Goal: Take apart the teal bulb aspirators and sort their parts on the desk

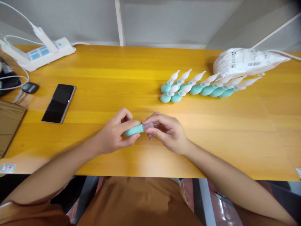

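Observation:
Near the front middle of the table, my left hand (112, 135) is closed around the teal bulb of a bulb syringe (134, 130), thumb below and fingers above. From its right end projects a short translucent, purplish piece (147, 126). The fingertips of my right hand (172, 131) pinch that piece, partly hiding its far end. Farther back to the right stand several similar teal bulbs (207, 90), grouped in rows. Each carries a long whitish tapered nozzle (197, 77) that leans up and to the right.
A white plastic bag (244, 61) lies behind the bulbs. At left are a dark-screened phone (58, 103), a small black device (30, 88), a power strip (47, 53) with cables, and a cardboard piece (10, 122). A grey partition (164, 23) borders the back.

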Tool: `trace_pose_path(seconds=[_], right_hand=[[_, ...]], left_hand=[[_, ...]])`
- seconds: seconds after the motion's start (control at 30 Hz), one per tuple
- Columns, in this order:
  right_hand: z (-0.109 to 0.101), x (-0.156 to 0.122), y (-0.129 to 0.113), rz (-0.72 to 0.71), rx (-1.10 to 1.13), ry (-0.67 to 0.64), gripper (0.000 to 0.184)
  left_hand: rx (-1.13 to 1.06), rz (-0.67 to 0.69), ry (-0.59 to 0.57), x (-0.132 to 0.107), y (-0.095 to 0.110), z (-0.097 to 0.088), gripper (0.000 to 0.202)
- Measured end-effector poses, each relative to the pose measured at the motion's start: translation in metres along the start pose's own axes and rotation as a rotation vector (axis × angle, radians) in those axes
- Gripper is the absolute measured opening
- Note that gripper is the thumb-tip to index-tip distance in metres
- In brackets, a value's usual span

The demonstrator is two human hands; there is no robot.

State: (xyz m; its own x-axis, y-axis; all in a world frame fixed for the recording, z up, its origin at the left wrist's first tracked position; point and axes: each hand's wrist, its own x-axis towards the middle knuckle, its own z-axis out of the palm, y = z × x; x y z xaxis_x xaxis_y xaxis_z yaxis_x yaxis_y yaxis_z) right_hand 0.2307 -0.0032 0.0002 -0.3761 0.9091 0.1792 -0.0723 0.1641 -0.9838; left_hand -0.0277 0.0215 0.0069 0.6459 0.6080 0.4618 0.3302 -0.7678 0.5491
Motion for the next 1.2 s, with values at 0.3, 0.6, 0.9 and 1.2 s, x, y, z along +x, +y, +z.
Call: trace_pose_path(seconds=[0.3, 0.6, 0.9, 1.2], right_hand=[[0.007, 0.001, 0.005, 0.171, 0.258, 0.001, 0.032], [0.006, 0.002, 0.011, 0.219, 0.351, -0.010, 0.034], [0.008, 0.003, 0.015, 0.237, 0.456, -0.027, 0.031], [0.006, 0.005, 0.013, 0.260, 0.557, 0.058, 0.036]], left_hand=[[-0.282, -0.170, -0.144, 0.003, -0.004, -0.007, 0.026], [-0.348, -0.215, -0.200, 0.004, -0.006, -0.008, 0.030], [-0.366, -0.237, -0.244, 0.005, -0.005, -0.010, 0.035], [-0.277, -0.194, -0.178, 0.002, -0.010, -0.007, 0.024]])
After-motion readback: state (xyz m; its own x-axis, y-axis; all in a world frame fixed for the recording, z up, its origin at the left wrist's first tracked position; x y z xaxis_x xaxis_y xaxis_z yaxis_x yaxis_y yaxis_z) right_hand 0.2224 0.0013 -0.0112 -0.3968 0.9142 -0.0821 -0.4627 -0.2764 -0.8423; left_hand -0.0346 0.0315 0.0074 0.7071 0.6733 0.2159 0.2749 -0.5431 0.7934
